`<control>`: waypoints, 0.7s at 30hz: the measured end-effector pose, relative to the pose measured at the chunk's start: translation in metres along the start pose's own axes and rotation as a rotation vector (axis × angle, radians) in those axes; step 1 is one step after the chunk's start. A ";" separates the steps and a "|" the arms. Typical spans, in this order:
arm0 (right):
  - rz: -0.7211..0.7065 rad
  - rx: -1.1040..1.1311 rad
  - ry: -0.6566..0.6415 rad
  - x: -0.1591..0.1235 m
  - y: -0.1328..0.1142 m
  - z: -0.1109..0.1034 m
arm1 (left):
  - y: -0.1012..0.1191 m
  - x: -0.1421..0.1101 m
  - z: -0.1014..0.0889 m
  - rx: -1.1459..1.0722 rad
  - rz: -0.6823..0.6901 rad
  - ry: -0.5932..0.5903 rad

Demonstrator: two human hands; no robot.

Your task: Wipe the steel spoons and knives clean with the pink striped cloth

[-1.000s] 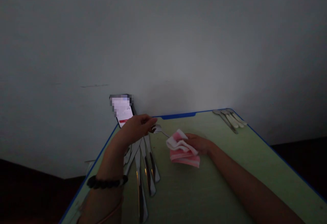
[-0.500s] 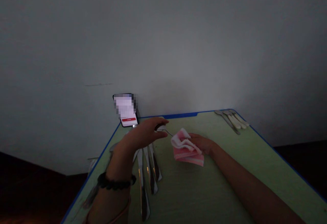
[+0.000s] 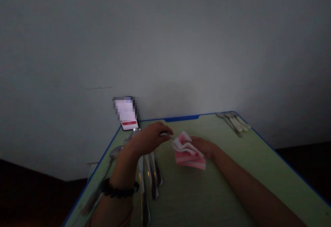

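Note:
Above the middle of the table, my left hand [image 3: 152, 137] is closed on one end of a metal spoon [image 3: 169, 135], its fingertips bent round the bowl. The spoon's thin neck runs right into a folded pink and white cloth [image 3: 187, 153]. My right hand [image 3: 203, 146] grips this cloth from the right, and its fingers are mostly covered by the folds. The rest of the spoon is hidden in the cloth. Under and beside my left wrist lie several table knives [image 3: 152, 178], handles toward me. A large spoon [image 3: 111, 158] is farther left, partly behind my forearm.
A phone [image 3: 126, 113] with a lit screen leans on the wall at the table's back left corner. Several pieces of cutlery [image 3: 234, 121], some with cream handles, lie at the back right. The green table [image 3: 201, 199] has a blue edge and meets the grey wall [image 3: 165, 47].
My left fingers were spread around the spoon's bowl and have now closed on it. My left hand has shifted slightly to the right. The cloth and my right hand stay nearly in place.

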State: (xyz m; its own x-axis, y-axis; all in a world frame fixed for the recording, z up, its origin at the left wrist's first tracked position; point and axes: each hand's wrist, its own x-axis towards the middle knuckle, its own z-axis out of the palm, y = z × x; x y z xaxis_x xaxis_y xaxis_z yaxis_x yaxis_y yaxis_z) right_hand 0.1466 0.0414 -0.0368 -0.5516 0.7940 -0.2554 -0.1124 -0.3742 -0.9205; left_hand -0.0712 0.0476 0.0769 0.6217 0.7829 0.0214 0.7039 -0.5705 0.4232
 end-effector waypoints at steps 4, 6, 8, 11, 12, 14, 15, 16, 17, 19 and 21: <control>-0.013 -0.011 -0.002 -0.001 0.000 0.000 | -0.001 0.000 -0.004 -0.043 0.070 -0.016; -0.013 -0.025 -0.017 -0.001 -0.001 -0.003 | -0.004 -0.003 -0.007 -0.101 0.075 -0.024; -0.006 -0.042 -0.027 0.000 -0.001 -0.009 | -0.006 -0.006 -0.011 -0.164 0.035 -0.036; -0.008 -0.052 -0.021 0.001 0.000 -0.020 | -0.007 -0.012 -0.016 -0.173 -0.043 -0.032; -0.017 -0.044 -0.006 0.002 0.001 -0.023 | -0.007 -0.013 -0.018 -0.157 -0.053 -0.020; -0.031 -0.032 0.020 0.001 0.002 -0.027 | -0.005 -0.014 -0.018 -0.126 -0.049 0.012; -0.034 -0.029 0.029 0.001 0.003 -0.027 | -0.003 -0.014 -0.018 -0.115 -0.044 0.022; -0.028 -0.027 0.031 0.000 0.003 -0.027 | -0.001 -0.014 -0.017 -0.105 -0.042 0.024; -0.022 -0.029 0.027 -0.001 0.002 -0.026 | 0.002 -0.013 -0.017 -0.094 -0.042 0.022; -0.034 -0.069 0.017 -0.003 0.000 -0.025 | 0.009 -0.011 -0.016 -0.073 -0.042 0.023; -0.074 -0.126 0.014 -0.006 -0.004 -0.024 | 0.016 -0.009 -0.015 -0.063 -0.031 0.029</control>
State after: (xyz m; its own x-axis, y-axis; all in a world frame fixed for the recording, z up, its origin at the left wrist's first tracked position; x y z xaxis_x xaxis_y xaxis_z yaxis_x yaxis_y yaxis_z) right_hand 0.1698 0.0497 -0.0389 -0.5336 0.8243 -0.1893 -0.0469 -0.2523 -0.9665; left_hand -0.0715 0.0352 0.0973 0.5892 0.8073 0.0331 0.6990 -0.5299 0.4802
